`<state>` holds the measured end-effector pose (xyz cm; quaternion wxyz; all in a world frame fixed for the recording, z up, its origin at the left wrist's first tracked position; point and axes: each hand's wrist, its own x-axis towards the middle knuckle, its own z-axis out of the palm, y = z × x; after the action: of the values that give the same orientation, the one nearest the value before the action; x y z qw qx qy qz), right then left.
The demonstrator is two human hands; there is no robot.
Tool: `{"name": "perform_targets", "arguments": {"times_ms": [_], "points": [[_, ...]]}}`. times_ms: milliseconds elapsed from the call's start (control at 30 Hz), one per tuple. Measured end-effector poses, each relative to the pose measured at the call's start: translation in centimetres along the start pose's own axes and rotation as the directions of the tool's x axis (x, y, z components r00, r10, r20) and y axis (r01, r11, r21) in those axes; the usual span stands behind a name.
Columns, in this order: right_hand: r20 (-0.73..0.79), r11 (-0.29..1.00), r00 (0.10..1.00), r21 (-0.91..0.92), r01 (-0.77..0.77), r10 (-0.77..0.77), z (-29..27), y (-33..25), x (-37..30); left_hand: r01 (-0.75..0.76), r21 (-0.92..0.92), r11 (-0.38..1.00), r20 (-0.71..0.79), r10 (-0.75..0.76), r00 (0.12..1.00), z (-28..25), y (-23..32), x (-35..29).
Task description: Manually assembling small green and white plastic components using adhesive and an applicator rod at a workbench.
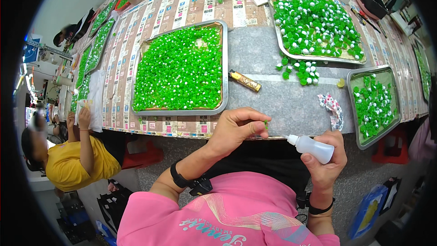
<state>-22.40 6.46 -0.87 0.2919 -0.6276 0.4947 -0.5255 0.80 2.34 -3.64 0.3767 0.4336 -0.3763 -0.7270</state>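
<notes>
My left hand (239, 131) pinches a tiny green plastic piece (266, 122) between thumb and fingertips, just above the table's near edge. In my right hand (328, 159) is a translucent white squeeze bottle (315, 149), tipped so that its thin nozzle points left toward the green piece. The nozzle tip is apart from the piece. Beyond my left hand lies a metal tray (224, 70) filled with small green pieces with white specks. Several loose green-and-white ball-shaped pieces (301, 72) sit on the grey sheet (282, 105) ahead of my hands.
A gold-and-black lighter (246, 81) lies beside the tray. A crumpled floral cloth (331, 110) is near my right hand. Two more trays of green-and-white pieces stand at far right (314, 57) and near right (363, 146). A person in yellow (84, 159) works at left.
</notes>
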Motion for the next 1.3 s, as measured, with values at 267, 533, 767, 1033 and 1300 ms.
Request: {"name": "perform_targets", "arguments": {"times_ms": [267,533,767,1033,1300], "points": [[-0.010,0.999,1.000,-0.045,0.010,-0.010,0.3,0.3,-0.3,-0.045,0.027,0.999,-0.007,0.045,0.999,0.3,0.0,-0.2],[-0.008,0.997,1.000,-0.078,0.016,-0.017,0.4,0.2,-0.3,-0.047,0.035,0.998,-0.002,0.047,0.999,0.3,-0.1,-0.1],[0.010,0.996,1.000,-0.084,0.006,-0.005,0.6,0.3,-0.2,-0.053,0.029,0.998,-0.007,0.053,0.999,0.4,-0.1,-0.1],[-0.032,0.996,0.999,-0.080,0.038,-0.040,0.6,0.1,-0.2,0.003,-0.010,1.000,-0.014,-0.003,1.000,0.5,0.1,-0.1],[-0.055,0.996,0.998,-0.089,-0.003,-0.002,1.0,0.4,-0.3,0.031,-0.020,0.999,0.014,-0.031,0.999,0.2,-0.1,0.1]]}}
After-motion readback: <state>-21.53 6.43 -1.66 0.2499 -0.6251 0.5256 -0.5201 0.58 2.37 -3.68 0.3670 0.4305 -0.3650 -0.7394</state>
